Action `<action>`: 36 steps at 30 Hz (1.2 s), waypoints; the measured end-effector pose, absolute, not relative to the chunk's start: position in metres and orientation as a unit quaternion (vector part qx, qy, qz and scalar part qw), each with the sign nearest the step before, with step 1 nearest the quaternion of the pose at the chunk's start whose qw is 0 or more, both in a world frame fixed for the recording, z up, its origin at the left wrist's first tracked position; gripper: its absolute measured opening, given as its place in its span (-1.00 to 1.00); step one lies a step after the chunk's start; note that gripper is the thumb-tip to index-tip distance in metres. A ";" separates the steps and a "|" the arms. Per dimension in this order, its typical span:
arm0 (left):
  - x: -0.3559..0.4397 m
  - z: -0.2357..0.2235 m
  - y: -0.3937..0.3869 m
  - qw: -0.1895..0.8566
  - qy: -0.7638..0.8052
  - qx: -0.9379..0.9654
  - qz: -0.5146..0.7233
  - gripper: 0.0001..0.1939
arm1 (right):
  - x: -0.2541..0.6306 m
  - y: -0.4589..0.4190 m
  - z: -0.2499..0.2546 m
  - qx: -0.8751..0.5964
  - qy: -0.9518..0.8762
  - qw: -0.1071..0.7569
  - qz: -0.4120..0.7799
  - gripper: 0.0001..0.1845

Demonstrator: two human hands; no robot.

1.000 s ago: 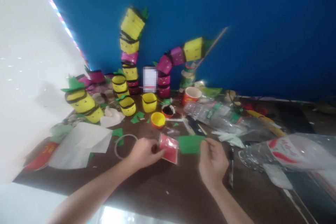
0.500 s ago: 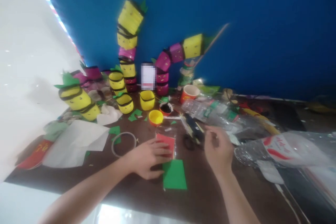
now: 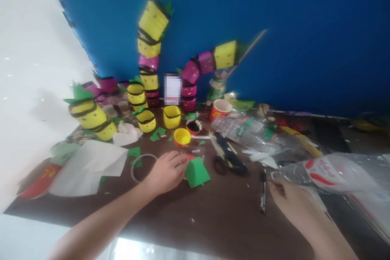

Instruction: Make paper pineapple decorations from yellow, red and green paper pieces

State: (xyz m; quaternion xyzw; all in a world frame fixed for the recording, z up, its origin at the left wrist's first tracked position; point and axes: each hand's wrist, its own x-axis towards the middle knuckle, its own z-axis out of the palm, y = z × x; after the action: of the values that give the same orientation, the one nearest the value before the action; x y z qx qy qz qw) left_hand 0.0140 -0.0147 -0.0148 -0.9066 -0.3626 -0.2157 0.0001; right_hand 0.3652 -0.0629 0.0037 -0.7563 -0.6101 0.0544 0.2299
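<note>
My left hand (image 3: 169, 172) is closed on a square piece of green paper (image 3: 198, 172), gripping its left edge and raising it tilted off the brown table. A red packet (image 3: 190, 157) shows partly behind that paper. Over on the right, my right hand (image 3: 294, 201) has its fingers curled close beside a black marker (image 3: 263, 195). Blur hides whether the fingertips touch the marker. A clear plastic bottle (image 3: 335, 172) with a red and white label lies just beyond this hand. Black-handled scissors (image 3: 219, 165) rest near the middle, alongside a dark tool (image 3: 230, 154).
Yellow cups with drawn faces (image 3: 172, 117) and a small yellow bowl (image 3: 182, 137) stand farther back. White paper sheets (image 3: 91, 166) and a clear ring (image 3: 134, 170) lie left. Caterpillar-like cup chains (image 3: 149, 48) rise against the blue wall (image 3: 289, 16). More clear bottles (image 3: 252, 132) lie back right.
My left hand has taken hold of the green paper and moved it up, partly over the red packet. My right hand has moved right and nearer; the marker now shows beside it.
</note>
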 end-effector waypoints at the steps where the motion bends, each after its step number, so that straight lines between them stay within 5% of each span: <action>1: 0.015 -0.014 -0.016 -0.002 -0.348 -0.911 -0.221 -0.74 | 0.365 -0.064 0.001 -0.768 -0.608 0.184 0.078 -0.82; 4: 0.020 -0.010 -0.021 -0.021 -0.262 -0.943 -0.203 -0.74 | 0.354 -0.064 -0.005 -0.778 -0.610 0.111 0.097 -0.78; 13: 0.025 -0.012 -0.022 -0.032 -0.241 -0.951 -0.193 -0.76 | 0.352 -0.051 -0.006 -0.769 -0.625 0.127 0.049 -0.90; 29: 0.018 -0.012 -0.019 -0.043 -0.247 -0.943 -0.221 -0.76 | 0.334 0.032 0.013 -0.685 -0.702 0.028 -0.192 -0.59; 36: 0.017 -0.015 -0.019 -0.048 -0.247 -0.943 -0.219 -0.77 | 0.330 0.054 0.026 -0.696 -0.699 0.059 -0.151 -0.77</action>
State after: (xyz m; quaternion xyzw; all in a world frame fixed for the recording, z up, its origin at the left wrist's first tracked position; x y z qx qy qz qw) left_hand 0.0170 -0.0185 -0.0151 -0.9426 -0.2474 -0.2192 -0.0479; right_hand 0.3305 0.0537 0.0257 -0.6960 -0.6994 -0.1513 0.0595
